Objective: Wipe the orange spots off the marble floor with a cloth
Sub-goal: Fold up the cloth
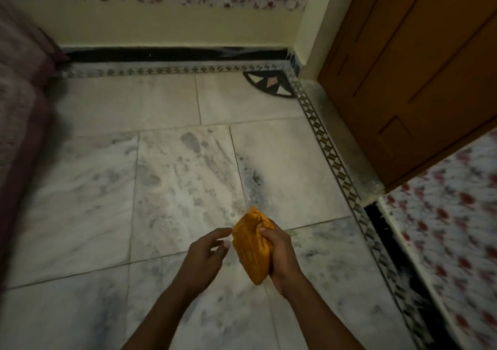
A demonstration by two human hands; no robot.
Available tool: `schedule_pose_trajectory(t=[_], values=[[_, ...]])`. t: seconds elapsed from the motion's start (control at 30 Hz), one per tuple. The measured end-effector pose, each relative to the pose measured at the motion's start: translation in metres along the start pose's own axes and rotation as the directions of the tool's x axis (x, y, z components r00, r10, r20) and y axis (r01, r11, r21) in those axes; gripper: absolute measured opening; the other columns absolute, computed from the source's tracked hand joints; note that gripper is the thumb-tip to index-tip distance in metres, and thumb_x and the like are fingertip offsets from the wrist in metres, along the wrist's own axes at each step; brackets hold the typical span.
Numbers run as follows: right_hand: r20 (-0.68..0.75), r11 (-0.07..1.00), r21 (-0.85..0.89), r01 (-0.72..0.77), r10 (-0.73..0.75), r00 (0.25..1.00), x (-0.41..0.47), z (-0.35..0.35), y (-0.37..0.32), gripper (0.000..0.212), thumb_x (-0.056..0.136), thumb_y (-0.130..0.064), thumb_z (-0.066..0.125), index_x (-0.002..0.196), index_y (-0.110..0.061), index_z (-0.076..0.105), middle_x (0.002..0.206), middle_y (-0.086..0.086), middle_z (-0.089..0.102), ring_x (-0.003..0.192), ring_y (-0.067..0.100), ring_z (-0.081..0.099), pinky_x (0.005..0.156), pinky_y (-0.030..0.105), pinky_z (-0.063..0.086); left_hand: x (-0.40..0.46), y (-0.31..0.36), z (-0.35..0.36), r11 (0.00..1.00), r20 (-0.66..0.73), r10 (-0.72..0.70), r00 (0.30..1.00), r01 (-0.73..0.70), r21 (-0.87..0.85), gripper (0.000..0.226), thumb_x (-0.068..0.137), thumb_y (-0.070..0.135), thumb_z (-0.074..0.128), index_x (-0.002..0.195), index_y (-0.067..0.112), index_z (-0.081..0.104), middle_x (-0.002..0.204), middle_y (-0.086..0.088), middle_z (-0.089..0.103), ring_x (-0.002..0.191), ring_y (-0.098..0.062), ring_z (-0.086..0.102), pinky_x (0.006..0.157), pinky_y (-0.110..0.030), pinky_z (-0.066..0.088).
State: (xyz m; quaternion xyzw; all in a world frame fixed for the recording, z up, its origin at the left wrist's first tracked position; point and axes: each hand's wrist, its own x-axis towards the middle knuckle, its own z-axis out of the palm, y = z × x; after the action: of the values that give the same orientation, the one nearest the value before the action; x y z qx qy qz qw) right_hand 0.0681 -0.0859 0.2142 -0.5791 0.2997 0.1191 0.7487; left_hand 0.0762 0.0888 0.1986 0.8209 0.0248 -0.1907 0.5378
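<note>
My right hand [281, 258] grips a bunched orange cloth [251, 245] and holds it above the white marble floor [172, 177]. Just left of the cloth, my left hand [205, 255] has relaxed fingers; its fingertips come close to the cloth's edge, and nothing is held in it. I cannot make out distinct orange spots on the floor; a wet grey patch [252, 183] lies just beyond the cloth.
A brown wooden door [419, 75] stands open at the right. A patterned border strip [333, 156] runs along the floor's edge by the tiled wall [443, 231]. Dark maroon furniture [21, 102] fills the left side. A cream wall [172, 27] closes the back.
</note>
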Motion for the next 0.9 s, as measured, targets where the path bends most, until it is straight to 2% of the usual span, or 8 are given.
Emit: schedule_pose_trajectory(t=[0.1,0.23,0.37,0.5,0.6,0.67,0.8,0.9], values=[[0.025,0.980,0.192,-0.049,0.045,0.999,-0.081,0.020,-0.089,0.035,0.100,-0.021,0.053,0.131,-0.017,0.068,0.121,0.020,0.075,0.115,0.040,0.070,0.103,0.060,0.053,-0.057,0.113,-0.056,0.999,-0.043,0.025,0.999,-0.026,-0.023,0.023,0.101,0.021,0.064,0.106,0.042,0.071,0.104,0.026,0.075,0.099,0.009,0.068,0.080,-0.008,0.051],[0.052,0.963,0.264,-0.052,0.039,0.998,-0.187,0.050,-0.189,0.035,0.101,-0.025,0.053,0.132,-0.016,0.066,0.125,0.020,0.073,0.118,0.039,0.069,0.100,0.055,0.055,-0.128,0.233,-0.114,0.996,-0.120,-0.011,0.993,0.000,-0.094,0.017,0.100,0.024,0.065,0.107,0.033,0.078,0.103,0.019,0.078,0.099,-0.004,0.073,0.086,-0.025,0.056],[0.135,0.990,0.084,0.111,-0.121,0.983,-0.308,0.091,-0.298,0.041,0.092,-0.030,0.062,0.130,-0.015,0.069,0.125,0.019,0.073,0.119,0.038,0.068,0.109,0.061,0.049,-0.230,0.371,-0.174,0.952,-0.114,-0.097,0.989,0.059,-0.300,0.017,0.102,0.025,0.061,0.106,0.021,0.077,0.104,-0.001,0.079,0.094,-0.021,0.076,0.079,-0.029,0.059],[0.290,0.913,-0.144,0.383,-0.331,0.898,-0.410,0.114,-0.368,0.036,0.101,-0.021,0.055,0.135,-0.032,0.063,0.128,-0.008,0.073,0.121,0.009,0.067,0.109,0.033,0.052,-0.306,0.469,-0.206,0.804,-0.103,-0.242,0.965,0.140,-0.578,0.037,0.103,0.042,0.055,0.116,0.012,0.072,0.106,-0.011,0.080,0.097,-0.031,0.078,0.093,-0.047,0.061],[0.433,0.850,-0.160,0.502,-0.397,0.809,-0.477,0.120,-0.412,0.049,0.097,-0.025,0.051,0.146,-0.029,0.054,0.136,-0.024,0.065,0.129,-0.003,0.059,0.107,0.013,0.046,-0.355,0.524,-0.228,0.627,-0.094,-0.282,0.955,0.110,-0.771,0.052,0.101,0.054,0.050,0.120,0.009,0.068,0.109,-0.022,0.077,0.101,-0.039,0.076,0.092,-0.052,0.060],[0.468,0.844,-0.167,0.510,-0.387,0.794,-0.501,0.119,-0.423,0.053,0.094,-0.030,0.051,0.147,-0.031,0.052,0.141,-0.021,0.062,0.132,-0.005,0.056,0.108,0.014,0.045,-0.376,0.542,-0.234,0.565,-0.068,-0.262,0.963,0.096,-0.820,0.058,0.098,0.057,0.052,0.123,0.007,0.068,0.113,-0.024,0.075,0.104,-0.040,0.075,0.086,-0.049,0.060],[0.529,0.837,-0.157,0.524,-0.377,0.761,-0.527,0.112,-0.435,0.055,0.088,-0.053,0.054,0.143,-0.050,0.053,0.159,-0.007,0.048,0.149,0.012,0.043,0.124,0.038,0.037,-0.402,0.570,-0.229,0.611,-0.130,-0.192,0.973,0.015,-0.792,0.048,0.092,0.042,0.069,0.123,0.005,0.070,0.116,-0.024,0.074,0.103,-0.042,0.074,0.081,-0.052,0.061],[0.531,0.859,-0.061,0.509,-0.404,0.745,-0.534,0.102,-0.445,0.052,0.092,-0.038,0.054,0.144,-0.040,0.055,0.153,-0.009,0.056,0.141,0.009,0.052,0.119,0.034,0.043,-0.406,0.576,-0.220,0.633,-0.222,-0.168,0.960,-0.067,-0.771,0.040,0.093,0.024,0.073,0.125,0.001,0.067,0.117,-0.027,0.073,0.104,-0.046,0.073,0.087,-0.062,0.059]])
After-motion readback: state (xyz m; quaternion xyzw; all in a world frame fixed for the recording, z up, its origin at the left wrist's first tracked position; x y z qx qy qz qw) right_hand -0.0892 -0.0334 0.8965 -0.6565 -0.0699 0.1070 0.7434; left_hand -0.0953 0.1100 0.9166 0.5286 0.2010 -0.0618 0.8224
